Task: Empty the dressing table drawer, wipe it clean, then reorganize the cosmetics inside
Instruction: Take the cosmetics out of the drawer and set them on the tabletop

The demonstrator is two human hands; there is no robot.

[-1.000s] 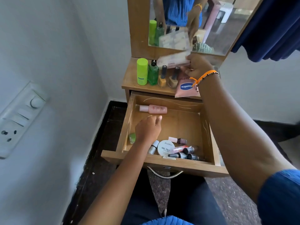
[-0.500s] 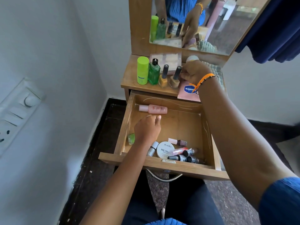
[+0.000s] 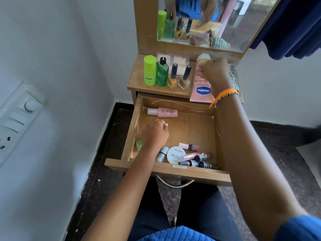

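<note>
The open wooden drawer (image 3: 199, 173) is pulled well out toward the person, which puts everything in it within reach of both arms. The right hand (image 3: 214, 73) is up on the wooden table top (image 3: 137, 80), fingers curled round the upper part of a pink Vaseline squeeze tube (image 3: 200, 87) that lies with its crimped end hanging just over the front edge; judging by the row beside it, the top serves as the holding place for emptied items. That row stands upright and close together: a lime-green cylindrical bottle (image 3: 149, 70), a green glass bottle with a black cap (image 3: 162, 72), and two mustard-coloured nail polish bottles with black caps (image 3: 178, 76). A flat pale palette (image 3: 172, 60) lies behind them.

The left hand (image 3: 155, 134) is down inside the drawer with fingers curled under; whether it grips anything cannot be told. Left in the drawer are a pink plastic bottle lying on its side (image 3: 163, 112) against the back wall, a small green object (image 3: 139, 144) by the left wall, and a cluster at the front: a round white nail-polish-remover tub (image 3: 175, 154), a silver-capped bottle (image 3: 161, 153) and several small dark tubes and bottles (image 3: 194, 160) (too jumbled to count). Emptying looks partly done; wiping has not begun.
</note>
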